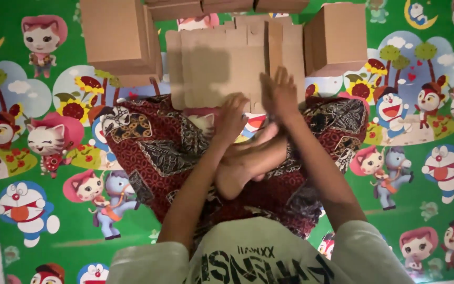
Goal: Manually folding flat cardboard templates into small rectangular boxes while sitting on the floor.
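While a folded box (115,37) stands at the far left on the green cartoon mat (37,173), the left hand (232,117) curls loosely on the near edge of the flat cardboard sheets (222,63). Beside it, the right hand (278,94) lies open, fingers spread, on the same stack. Another box (336,39) sits to the right.

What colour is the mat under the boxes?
Green mat with cartoon characters, clearest in the head view.
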